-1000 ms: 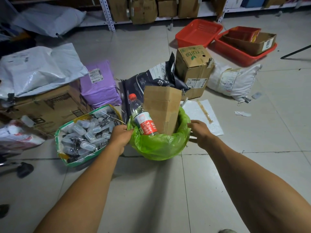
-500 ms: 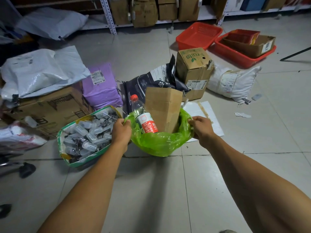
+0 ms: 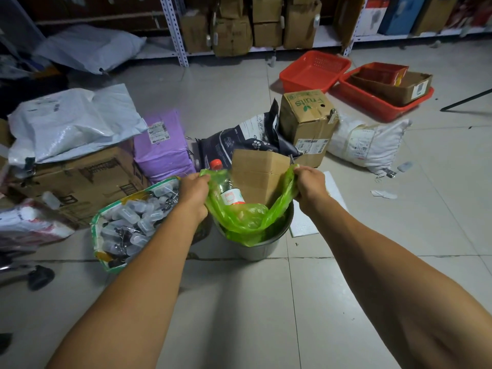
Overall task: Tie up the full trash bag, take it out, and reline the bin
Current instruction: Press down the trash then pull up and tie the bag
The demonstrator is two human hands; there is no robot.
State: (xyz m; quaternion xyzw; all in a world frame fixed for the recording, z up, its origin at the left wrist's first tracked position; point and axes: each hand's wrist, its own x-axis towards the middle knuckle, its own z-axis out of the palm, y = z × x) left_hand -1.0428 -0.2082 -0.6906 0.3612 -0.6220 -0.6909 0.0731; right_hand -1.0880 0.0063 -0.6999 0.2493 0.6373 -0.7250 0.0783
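A green trash bag [image 3: 247, 222] sits in a round metal bin [image 3: 255, 249] on the tiled floor. My left hand [image 3: 193, 190] grips the bag's left edge and my right hand [image 3: 310, 183] grips its right edge, both lifted above the bin's rim. Inside the bag stand a flattened cardboard box [image 3: 259, 177] and a plastic bottle [image 3: 226, 191] with a red cap and red label. The bag's front edge sags down inside the bin, so the grey rim shows.
A green-rimmed bag of small plastic vials [image 3: 130, 222] lies just left of the bin. Behind it stand a dark pet-food bag [image 3: 245, 137], a "Fruits" carton [image 3: 308, 123], purple parcels [image 3: 162, 145] and a large box [image 3: 77, 179]. White sheets [image 3: 306, 225] lie right of the bin; red baskets [image 3: 314, 70] sit farther back.
Both hands have pulled the bag's edges off the bin's rim and raised them. The metal rim, covered by the bag before, now shows.
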